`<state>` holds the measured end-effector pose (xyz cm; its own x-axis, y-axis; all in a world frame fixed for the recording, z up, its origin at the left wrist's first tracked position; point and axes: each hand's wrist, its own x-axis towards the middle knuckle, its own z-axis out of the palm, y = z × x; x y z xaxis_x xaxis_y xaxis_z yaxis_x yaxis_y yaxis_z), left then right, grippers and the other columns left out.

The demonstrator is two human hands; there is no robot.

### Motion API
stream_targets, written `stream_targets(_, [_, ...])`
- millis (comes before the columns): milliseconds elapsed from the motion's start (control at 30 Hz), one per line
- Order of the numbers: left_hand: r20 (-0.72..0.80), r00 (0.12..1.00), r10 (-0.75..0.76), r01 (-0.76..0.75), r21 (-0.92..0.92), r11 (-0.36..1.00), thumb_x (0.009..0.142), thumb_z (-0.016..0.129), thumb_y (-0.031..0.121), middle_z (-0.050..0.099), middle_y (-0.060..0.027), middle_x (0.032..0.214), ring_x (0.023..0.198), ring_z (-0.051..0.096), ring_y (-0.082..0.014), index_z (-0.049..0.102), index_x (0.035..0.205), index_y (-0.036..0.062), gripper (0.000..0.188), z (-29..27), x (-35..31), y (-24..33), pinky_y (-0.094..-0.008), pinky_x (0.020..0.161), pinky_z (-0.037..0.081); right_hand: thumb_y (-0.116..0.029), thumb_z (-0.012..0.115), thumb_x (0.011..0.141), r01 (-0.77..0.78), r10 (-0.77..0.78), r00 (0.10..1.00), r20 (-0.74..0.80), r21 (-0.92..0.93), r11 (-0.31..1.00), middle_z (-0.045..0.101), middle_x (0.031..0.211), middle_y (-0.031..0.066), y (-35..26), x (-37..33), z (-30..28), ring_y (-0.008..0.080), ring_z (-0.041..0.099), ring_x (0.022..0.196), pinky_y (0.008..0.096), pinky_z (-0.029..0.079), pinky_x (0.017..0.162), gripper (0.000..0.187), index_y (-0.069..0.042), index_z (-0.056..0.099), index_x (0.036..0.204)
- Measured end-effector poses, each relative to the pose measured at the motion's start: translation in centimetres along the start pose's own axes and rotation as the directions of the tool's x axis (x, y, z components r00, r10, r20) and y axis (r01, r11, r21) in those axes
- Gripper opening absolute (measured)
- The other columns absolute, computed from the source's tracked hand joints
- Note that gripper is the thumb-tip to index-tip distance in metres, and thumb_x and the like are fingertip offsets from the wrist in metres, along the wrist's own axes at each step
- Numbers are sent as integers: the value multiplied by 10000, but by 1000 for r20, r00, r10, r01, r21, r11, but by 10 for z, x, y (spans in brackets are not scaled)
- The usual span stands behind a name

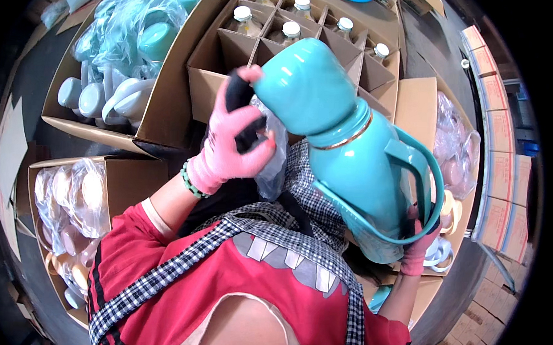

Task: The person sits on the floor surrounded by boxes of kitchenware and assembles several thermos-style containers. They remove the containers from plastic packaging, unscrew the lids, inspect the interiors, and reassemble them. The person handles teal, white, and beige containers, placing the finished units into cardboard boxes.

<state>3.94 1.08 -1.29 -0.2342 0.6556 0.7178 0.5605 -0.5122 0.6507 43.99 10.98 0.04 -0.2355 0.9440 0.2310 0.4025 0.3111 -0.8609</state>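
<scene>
A glossy teal vacuum flask (366,167) with a handle leans across my front, its large teal cup lid (305,81) pointing up and to the left. My right hand (418,245), in a pink glove, grips the flask near its base, partly hidden by the handle loop. My left hand (235,134), in a pink glove with black palm side, has its fingers apart beside the lid. One fingertip is at the lid's edge; whether it touches, I cannot tell. Crumpled clear plastic (272,163) hangs just below that hand.
Ahead stands a divided carton (209,77) with several white-capped bottles. At the left are a carton (163,84) of bagged teal parts and grey-white handled pieces, and a carton (128,184) of wrapped pinkish parts. Another open carton (415,101) stands at the right. Stacked boxes (500,145) line the far right.
</scene>
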Motion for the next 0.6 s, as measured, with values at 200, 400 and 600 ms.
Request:
stream_targets(200, [-27,967,-254,246,-172,954,640,734,212,483,-156,965,913,519,-270,460,852,-2,407,18,11,-6,-341,799,424,-135,659,668,8,-3,998,71,-76,997,565,815,61,-17,-4,8,156,541,778,291,435,726,316,13,534,918])
stream_targets(400, [311,820,-481,520,-52,853,697,694,226,423,-173,1167,1087,429,-243,291,1262,-31,740,9,19,-5,-336,929,347,-149,653,616,171,-109,964,242,-254,952,575,855,92,-18,-1,10,194,563,784,319,425,785,401,31,521,950])
stream_targets(600, [399,903,-159,202,-68,977,722,678,258,194,-218,1379,1294,201,-305,201,1313,-41,816,10,-23,22,-383,1037,184,-139,674,690,316,-302,949,91,-282,906,544,724,64,-3,15,2,170,529,682,281,427,675,265,13,523,848])
